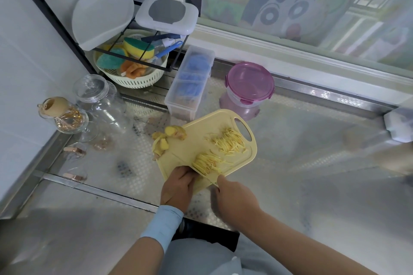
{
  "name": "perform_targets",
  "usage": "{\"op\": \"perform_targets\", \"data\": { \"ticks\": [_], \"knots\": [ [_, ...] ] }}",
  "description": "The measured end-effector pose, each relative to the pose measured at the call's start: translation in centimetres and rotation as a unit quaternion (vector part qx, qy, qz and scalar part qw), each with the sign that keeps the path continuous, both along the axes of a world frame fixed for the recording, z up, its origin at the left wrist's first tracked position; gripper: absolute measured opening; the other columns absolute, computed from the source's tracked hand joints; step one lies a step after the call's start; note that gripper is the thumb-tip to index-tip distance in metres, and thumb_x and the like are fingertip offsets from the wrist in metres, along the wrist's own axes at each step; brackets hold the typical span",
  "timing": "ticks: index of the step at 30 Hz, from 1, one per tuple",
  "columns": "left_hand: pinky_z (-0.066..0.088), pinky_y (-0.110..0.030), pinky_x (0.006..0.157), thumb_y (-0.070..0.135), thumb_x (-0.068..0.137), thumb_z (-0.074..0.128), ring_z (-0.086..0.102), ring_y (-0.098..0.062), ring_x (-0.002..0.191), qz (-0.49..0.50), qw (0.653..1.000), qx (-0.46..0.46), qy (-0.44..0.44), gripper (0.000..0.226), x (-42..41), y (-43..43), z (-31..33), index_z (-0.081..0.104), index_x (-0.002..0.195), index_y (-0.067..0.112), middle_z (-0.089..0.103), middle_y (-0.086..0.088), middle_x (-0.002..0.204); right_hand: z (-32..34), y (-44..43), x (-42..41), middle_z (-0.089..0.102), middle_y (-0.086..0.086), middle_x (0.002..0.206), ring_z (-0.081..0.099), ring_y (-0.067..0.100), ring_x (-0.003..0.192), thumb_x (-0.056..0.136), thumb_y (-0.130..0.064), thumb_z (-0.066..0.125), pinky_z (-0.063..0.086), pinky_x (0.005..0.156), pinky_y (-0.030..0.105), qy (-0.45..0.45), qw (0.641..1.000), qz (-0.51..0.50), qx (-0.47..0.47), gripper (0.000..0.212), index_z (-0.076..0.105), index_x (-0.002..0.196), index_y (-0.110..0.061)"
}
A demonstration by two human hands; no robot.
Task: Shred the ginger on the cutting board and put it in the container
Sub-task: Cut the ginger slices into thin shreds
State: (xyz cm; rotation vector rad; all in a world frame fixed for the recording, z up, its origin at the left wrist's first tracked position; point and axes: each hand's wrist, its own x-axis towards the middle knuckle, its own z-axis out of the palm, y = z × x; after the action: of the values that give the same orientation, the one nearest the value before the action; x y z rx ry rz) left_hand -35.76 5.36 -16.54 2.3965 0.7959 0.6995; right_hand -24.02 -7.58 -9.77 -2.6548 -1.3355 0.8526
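The yellow cutting board (178, 156) is lying at an angle on the metal surface (312, 140), with its handle slot turned toward the window side. A stack of ginger slices (204, 162) is being held down near the board's near edge by the left hand (177, 186), whose fingers are curled over the stack's left end. The knife (207, 177) is being gripped by the right hand (234, 198), with the forefinger laid along the blade's back (the handle is being hidden by the hand). The thin blade is being set against the stack's near side. A pile of shredded ginger (230, 144) is lying on the board beside the handle slot, apart from the stack. Uncut ginger pieces (172, 135) are resting at the board's far-left edge, some on the surface. The pink-lidded container (249, 83) is standing beyond the board with its lid on, near a clear box (190, 82).
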Motion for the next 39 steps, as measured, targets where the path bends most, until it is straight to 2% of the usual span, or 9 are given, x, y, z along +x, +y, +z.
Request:
{"op": "perform_targets", "data": {
  "ticks": [2, 6, 10, 16, 19, 22, 28, 34, 39],
  "knots": [
    [0.035, -0.015, 0.074, 0.023, 0.085, 0.052, 0.052, -0.016, 0.091, -0.001, 1.0, -0.008, 0.0, 0.029, 0.0, 0.0, 0.0, 0.076, 0.084, 0.007, 0.069, -0.009, 0.092, -0.2, -0.4, -0.1, 0.062, 0.003, 0.084, 0.061, 0.027, 0.071, 0.104, -0.026, 0.038, 0.049, 0.061, 0.036, -0.012, 1.0, 0.023, -0.004, 0.021, 0.045, 0.122, -0.016],
    [0.033, -0.011, 0.076, 0.024, 0.087, 0.051, 0.052, -0.013, 0.093, -0.008, 0.999, -0.03, 0.008, 0.029, -0.2, 0.0, 0.0, 0.077, 0.088, 0.011, 0.069, -0.003, 0.095, -0.6, 0.8, 0.0, 0.056, 0.004, 0.086, 0.052, 0.026, 0.069, 0.101, -0.019, 0.042, 0.041, 0.061, 0.035, -0.001, 0.999, 0.022, -0.032, 0.018, 0.045, 0.117, -0.013],
    [0.04, -0.016, 0.074, 0.026, 0.089, 0.05, 0.053, -0.012, 0.095, -0.01, 0.999, -0.049, 0.012, 0.029, -0.2, 0.1, -0.2, 0.077, 0.091, 0.014, 0.068, 0.002, 0.098, -0.9, 2.6, 0.1, 0.063, 0.008, 0.1, 0.064, 0.03, 0.085, 0.099, -0.017, 0.045, 0.043, 0.065, 0.035, 0.007, 0.998, 0.035, -0.042, 0.017, 0.048, 0.115, -0.015],
    [0.049, -0.027, 0.063, 0.024, 0.089, 0.047, 0.053, -0.015, 0.094, -0.027, 0.999, -0.025, 0.023, 0.031, -0.1, 0.1, 0.3, 0.075, 0.095, 0.013, 0.063, 0.002, 0.099, -0.5, 2.5, 0.1, 0.048, 0.002, 0.083, 0.057, 0.029, 0.076, 0.101, -0.019, 0.038, 0.04, 0.064, 0.035, 0.017, 1.0, 0.015, -0.017, 0.006, 0.043, 0.106, -0.019],
    [0.05, -0.028, 0.053, 0.02, 0.083, 0.049, 0.051, -0.017, 0.09, -0.032, 0.999, 0.011, 0.036, 0.028, 0.0, 0.1, 0.8, 0.075, 0.09, 0.013, 0.066, -0.002, 0.094, -0.3, 1.6, -0.2, 0.051, 0.0, 0.076, 0.053, 0.025, 0.065, 0.099, -0.022, 0.04, 0.041, 0.058, 0.036, 0.018, 1.0, 0.006, 0.007, 0.004, 0.037, 0.098, -0.022],
    [0.049, -0.031, 0.046, 0.017, 0.081, 0.05, 0.051, -0.019, 0.088, -0.025, 0.998, 0.024, 0.044, 0.027, 0.0, 0.1, 0.6, 0.075, 0.088, 0.011, 0.067, -0.005, 0.089, 0.1, 0.6, -0.4, 0.053, 0.0, 0.074, 0.052, 0.023, 0.062, 0.102, -0.026, 0.038, 0.041, 0.056, 0.035, 0.01, 1.0, -0.002, 0.009, 0.006, 0.04, 0.103, -0.021],
    [0.049, -0.029, 0.048, 0.02, 0.082, 0.051, 0.051, -0.019, 0.088, -0.013, 0.999, 0.029, 0.04, 0.026, 0.0, -0.2, 0.6, 0.075, 0.085, 0.011, 0.068, -0.005, 0.09, 0.1, -0.1, -0.3, 0.058, 0.002, 0.082, 0.053, 0.025, 0.066, 0.103, -0.022, 0.04, 0.045, 0.059, 0.035, 0.014, 1.0, -0.01, -0.008, 0.015, 0.044, 0.117, -0.019],
    [0.047, -0.025, 0.052, 0.02, 0.086, 0.047, 0.051, -0.016, 0.089, -0.007, 0.999, 0.01, 0.031, 0.029, -0.1, -0.2, 0.4, 0.075, 0.088, 0.012, 0.067, 0.001, 0.093, -0.2, 2.1, -0.1, 0.063, 0.006, 0.094, 0.061, 0.027, 0.079, 0.098, -0.014, 0.043, 0.052, 0.068, 0.038, 0.021, 0.999, 0.009, -0.03, 0.012, 0.046, 0.109, -0.016],
    [0.05, -0.032, 0.05, 0.021, 0.089, 0.046, 0.05, -0.016, 0.086, -0.004, 0.999, 0.006, 0.043, 0.029, -0.1, -0.2, 0.2, 0.074, 0.089, 0.012, 0.065, 0.0, 0.092, -0.2, 2.5, 0.1, 0.062, 0.007, 0.091, 0.064, 0.031, 0.081, 0.098, -0.015, 0.044, 0.049, 0.064, 0.038, 0.03, 0.999, 0.009, -0.025, 0.009, 0.046, 0.107, -0.016]
  ]
}}
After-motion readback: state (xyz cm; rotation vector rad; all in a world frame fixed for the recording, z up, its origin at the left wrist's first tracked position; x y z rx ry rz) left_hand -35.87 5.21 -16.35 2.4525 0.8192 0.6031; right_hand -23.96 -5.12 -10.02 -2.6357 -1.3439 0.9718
